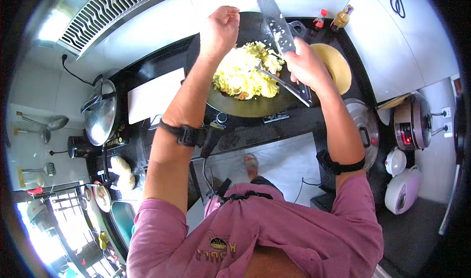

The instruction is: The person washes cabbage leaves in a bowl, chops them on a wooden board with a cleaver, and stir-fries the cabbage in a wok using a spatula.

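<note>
My right hand (pixel 305 62) grips a cleaver by its handle, with the blade (pixel 274 22) tilted up over the back right of the wok. Small pale chopped bits cling to the blade. My left hand (pixel 220 31) is raised over the wok's back left, fingers curled in, and no object shows in it. A heap of pale yellow-green chopped cabbage (pixel 243 75) lies in the dark wok (pixel 235 107), with some brownish pieces at its edge. A metal-handled spatula (pixel 285 84) rests in the cabbage, its handle reaching out beneath my right hand.
Right of the wok are a yellow bowl (pixel 340 70), two sauce bottles (pixel 342 18) and a glass lid (pixel 362 121). A rice cooker (pixel 410 121) stands farther right. At the left lie a white board (pixel 158 94) and a lidded pan (pixel 101 112). A range hood (pixel 121 13) overhangs the back left.
</note>
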Demonstrator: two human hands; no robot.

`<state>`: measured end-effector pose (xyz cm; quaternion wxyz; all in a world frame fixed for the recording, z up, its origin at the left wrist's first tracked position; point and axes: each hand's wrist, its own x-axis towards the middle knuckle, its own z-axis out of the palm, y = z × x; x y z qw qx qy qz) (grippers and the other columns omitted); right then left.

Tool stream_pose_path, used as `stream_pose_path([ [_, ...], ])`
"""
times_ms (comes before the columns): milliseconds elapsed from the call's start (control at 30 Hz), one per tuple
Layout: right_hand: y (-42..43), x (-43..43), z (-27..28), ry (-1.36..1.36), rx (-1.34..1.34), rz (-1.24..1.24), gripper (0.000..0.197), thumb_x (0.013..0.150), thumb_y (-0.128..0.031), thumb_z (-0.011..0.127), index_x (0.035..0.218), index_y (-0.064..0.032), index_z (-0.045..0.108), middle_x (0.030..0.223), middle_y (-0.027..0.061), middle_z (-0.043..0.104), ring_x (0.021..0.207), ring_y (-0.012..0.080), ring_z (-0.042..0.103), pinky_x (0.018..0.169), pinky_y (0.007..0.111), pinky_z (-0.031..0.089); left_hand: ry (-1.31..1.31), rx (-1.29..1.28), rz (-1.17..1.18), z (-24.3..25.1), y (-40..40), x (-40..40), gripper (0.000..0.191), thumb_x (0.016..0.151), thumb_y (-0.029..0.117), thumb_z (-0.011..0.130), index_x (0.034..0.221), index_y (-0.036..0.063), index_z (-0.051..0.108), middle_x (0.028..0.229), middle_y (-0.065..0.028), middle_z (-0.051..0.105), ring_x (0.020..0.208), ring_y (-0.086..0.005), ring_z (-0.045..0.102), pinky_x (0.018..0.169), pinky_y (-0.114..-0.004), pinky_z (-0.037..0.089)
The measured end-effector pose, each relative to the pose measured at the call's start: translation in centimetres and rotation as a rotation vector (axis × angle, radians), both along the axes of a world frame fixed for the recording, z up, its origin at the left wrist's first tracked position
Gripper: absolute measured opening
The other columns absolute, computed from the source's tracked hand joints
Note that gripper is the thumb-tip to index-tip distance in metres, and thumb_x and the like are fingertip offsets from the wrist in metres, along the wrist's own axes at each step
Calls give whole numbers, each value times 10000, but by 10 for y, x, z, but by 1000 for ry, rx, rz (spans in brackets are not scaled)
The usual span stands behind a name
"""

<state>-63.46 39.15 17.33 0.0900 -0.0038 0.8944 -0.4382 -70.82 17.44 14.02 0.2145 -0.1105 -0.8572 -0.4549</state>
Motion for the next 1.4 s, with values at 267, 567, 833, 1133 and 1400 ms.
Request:
stream_pose_path([
  [267, -8, -30, -69, 216, 319, -26, 256, 909, -195, 539, 1037, 26, 553, 946, 305, 656, 939, 460, 639, 833, 559, 483, -43, -494, -6, -61, -17, -4, 158, 928, 142, 588, 1003, 91, 718, 1012, -140, 700, 1027, -301, 670, 879, -383, 539],
  [567, -80, 50, -73, -200, -586, 1, 131, 910, -162, 586, 978, -69, 523, 627, 4, 463, 442, 84, 437, 356, 235, 347, 246, 84, 254, -71, -84, 172, 122, 817, 153, 651, 796, 42, 605, 764, -157, 599, 749, -352, 623, 691, -452, 510],
  [833, -308, 293, -101, -680, -367, 998, 91, 935, -103, 511, 1010, -57, 490, 624, 30, 481, 399, 120, 445, 369, 255, 391, -22, 144, 1118, -142, -274, 590, 150, 920, 159, 638, 974, 29, 690, 914, -155, 685, 867, -321, 671, 767, -387, 539],
  [1133, -506, 612, -162, -203, 101, 1883, 125, 900, -122, 556, 925, -4, 522, 707, 261, 599, 696, 465, 612, 609, 487, 490, -405, -431, 1994, -189, -342, 1091, 170, 860, 231, 676, 933, 83, 716, 1022, -144, 677, 991, -333, 626, 853, -440, 508],
  [1400, -573, 795, -199, 404, 115, 2190, 152, 901, -154, 566, 999, -43, 531, 776, 224, 648, 722, 436, 634, 638, 541, 485, -977, -17, 1927, -254, -330, 1222, 513, 955, 555, 464, 1351, 254, 589, 1492, -101, 450, 1381, -409, 368, 1137, -554, 256],
])
